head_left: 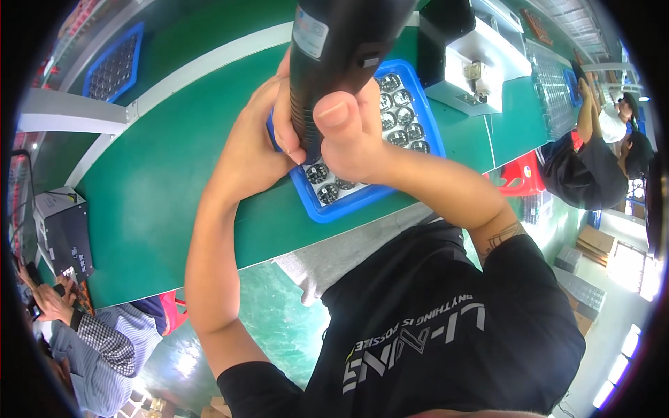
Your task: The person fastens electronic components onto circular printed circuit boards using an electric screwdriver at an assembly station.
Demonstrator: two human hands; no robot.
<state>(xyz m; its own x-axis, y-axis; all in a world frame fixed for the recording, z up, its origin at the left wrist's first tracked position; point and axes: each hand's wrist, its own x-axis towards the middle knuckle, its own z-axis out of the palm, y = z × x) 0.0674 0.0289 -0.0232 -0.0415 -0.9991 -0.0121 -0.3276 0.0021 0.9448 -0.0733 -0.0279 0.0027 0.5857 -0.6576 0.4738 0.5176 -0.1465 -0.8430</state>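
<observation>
A large black cylindrical device (317, 76) with a ribbed lower part and a pale label stands close before me; its upper end runs out of the picture's top edge. My left hand (259, 143) is closed round its ribbed side, fingers partly hidden behind it. From the other side my right hand (355, 143) grips it, the thumb raised toward me. Beneath both hands lies a blue tray (334, 211) on the green table. Round metallic parts with dark details (327, 194) sit in rows in the tray; the hands and device cover its middle.
A white and black machine (474, 70) stands right of the tray. At far left sits a black box unit (64, 233), with a co-worker's hand (56, 303) by it. Another blue tray (115, 63) lies beyond the white frame (77, 113). Other people (592, 167) are at the right.
</observation>
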